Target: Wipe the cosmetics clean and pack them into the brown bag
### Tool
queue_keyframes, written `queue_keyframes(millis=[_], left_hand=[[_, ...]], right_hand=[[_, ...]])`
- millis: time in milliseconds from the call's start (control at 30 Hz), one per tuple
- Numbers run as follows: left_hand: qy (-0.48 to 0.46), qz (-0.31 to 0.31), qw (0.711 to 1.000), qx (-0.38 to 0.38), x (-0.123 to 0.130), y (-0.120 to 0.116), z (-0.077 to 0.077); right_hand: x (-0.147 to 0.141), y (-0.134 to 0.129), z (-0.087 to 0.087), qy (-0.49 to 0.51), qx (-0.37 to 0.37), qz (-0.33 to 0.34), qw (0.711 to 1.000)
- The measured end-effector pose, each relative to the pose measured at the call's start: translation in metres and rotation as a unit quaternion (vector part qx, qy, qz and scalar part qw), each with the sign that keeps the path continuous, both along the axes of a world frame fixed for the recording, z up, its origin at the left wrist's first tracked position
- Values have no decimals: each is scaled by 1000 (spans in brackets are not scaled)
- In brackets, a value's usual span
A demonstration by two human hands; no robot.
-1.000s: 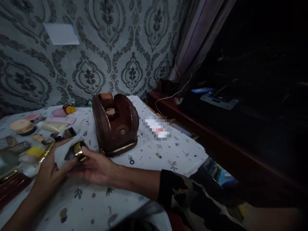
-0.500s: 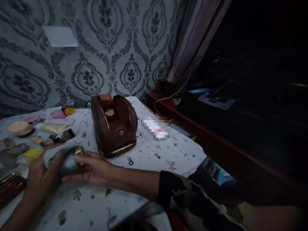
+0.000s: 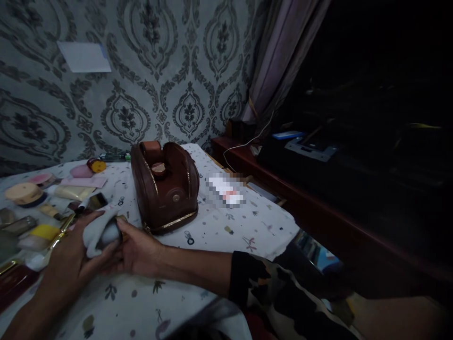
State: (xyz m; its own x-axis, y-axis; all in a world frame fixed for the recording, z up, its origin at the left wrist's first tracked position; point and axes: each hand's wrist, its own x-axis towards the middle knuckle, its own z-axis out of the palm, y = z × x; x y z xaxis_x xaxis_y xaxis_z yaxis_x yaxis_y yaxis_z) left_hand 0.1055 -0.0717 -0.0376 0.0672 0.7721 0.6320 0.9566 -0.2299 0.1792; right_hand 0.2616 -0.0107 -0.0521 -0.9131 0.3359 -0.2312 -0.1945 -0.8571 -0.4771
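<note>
Low over the table, my left hand (image 3: 69,250) is closed on a pale grey cloth (image 3: 91,235), folded against a rounded greyish container (image 3: 111,234). My right hand (image 3: 139,248) grips the same container from the other side, thumb on top. Fingers and cloth hide most of it, so its exact kind is unclear. Just beyond my right hand stands a brown leather bag (image 3: 170,203), unzipped, with a round rose-gold-lidded item (image 3: 159,169) inside. A dark square-capped item (image 3: 96,201) lies near my left fingers.
Several cosmetics crowd the table's left side, among them a round beige jar (image 3: 24,193), a cream tube (image 3: 75,191) and a yellow-banded item (image 3: 45,231). A dark red case (image 3: 17,285) lies near left. Right of the bag is a blurred white item (image 3: 226,190); a dark red ledge (image 3: 283,189) runs beyond.
The container has turned between my hands, and its gold end no longer shows. My left hand has shifted slightly right with the cloth. The whole view has moved a little.
</note>
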Motion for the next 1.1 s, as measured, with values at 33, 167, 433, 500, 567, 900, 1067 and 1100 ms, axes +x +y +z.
queue_keyframes(millis=[33, 167, 433, 500, 567, 900, 1067, 1100], left_hand=[[4, 10, 1000, 5, 0, -1, 1], [-30, 58, 998, 8, 1, -8, 7], [-166, 126, 978, -3, -1, -10, 7], [-199, 126, 971, -22, -3, -8, 7], [-224, 126, 965, -45, -4, -5, 9], [-303, 64, 943, -119, 0, 1, 21], [-325, 97, 931, -139, 16, -4, 34], [-327, 102, 929, -142, 18, -5, 35]], right_hand=[[0, 0, -1, -4, 3, 0, 1000], [0, 0, -5, 6, 25, -31, 999], [0, -8, 8, 32, 66, -117, 990], [-1, -10, 12, 36, 82, -152, 984], [-1, -10, 14, 28, 110, -178, 977], [5, -8, 5, -111, 509, -281, 806], [8, -9, 5, -138, 654, -289, 685], [9, -10, 5, -140, 669, -285, 672]])
